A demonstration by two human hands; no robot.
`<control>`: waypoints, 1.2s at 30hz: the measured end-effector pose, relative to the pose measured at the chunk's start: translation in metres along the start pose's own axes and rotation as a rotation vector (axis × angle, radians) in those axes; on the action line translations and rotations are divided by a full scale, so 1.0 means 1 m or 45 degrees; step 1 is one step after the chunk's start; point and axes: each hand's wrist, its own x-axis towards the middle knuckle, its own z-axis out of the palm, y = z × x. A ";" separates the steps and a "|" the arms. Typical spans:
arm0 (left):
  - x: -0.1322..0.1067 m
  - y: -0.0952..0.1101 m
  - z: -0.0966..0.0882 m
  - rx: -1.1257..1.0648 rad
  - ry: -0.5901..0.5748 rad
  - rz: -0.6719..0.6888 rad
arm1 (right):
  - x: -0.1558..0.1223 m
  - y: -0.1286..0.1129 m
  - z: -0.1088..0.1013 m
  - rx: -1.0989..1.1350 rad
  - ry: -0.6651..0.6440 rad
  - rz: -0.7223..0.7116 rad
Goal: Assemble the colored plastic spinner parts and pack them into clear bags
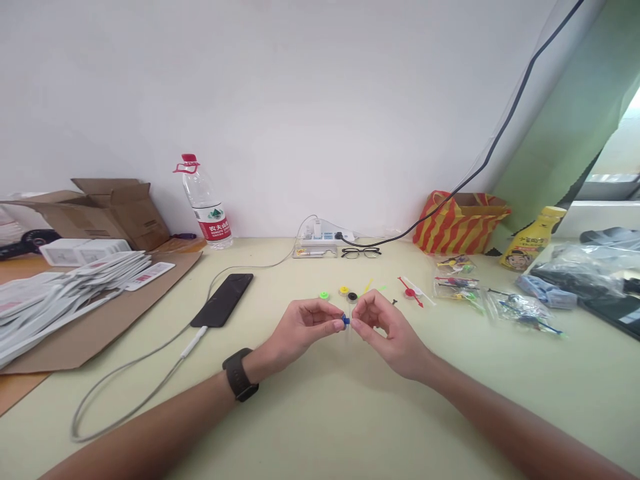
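My left hand and my right hand meet above the pale table, fingertips pinched together. Between them sits a tiny blue piece, held by my left thumb and forefinger; my right fingers pinch something small and pale against it that I cannot make out. A black watch is on my left wrist. Just beyond the hands lie small round plastic parts: green, yellow and black, plus a red pointer piece.
A black phone on a white cable lies to the left, near stacked white packets on cardboard. At the back stand a water bottle, power strip, glasses and striped bag. Clear bags of parts and a yellow bottle are right.
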 end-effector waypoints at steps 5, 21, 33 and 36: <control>0.000 -0.003 0.001 -0.016 -0.006 0.005 | -0.002 0.000 0.003 -0.023 -0.020 0.010; -0.001 -0.007 0.000 0.410 0.011 0.153 | 0.002 0.010 0.004 0.069 -0.059 0.099; 0.008 -0.025 -0.037 1.236 0.242 0.235 | 0.032 0.045 -0.086 -1.070 0.256 0.160; 0.007 -0.028 -0.038 1.266 0.177 0.220 | 0.031 0.049 -0.100 -1.334 0.232 0.248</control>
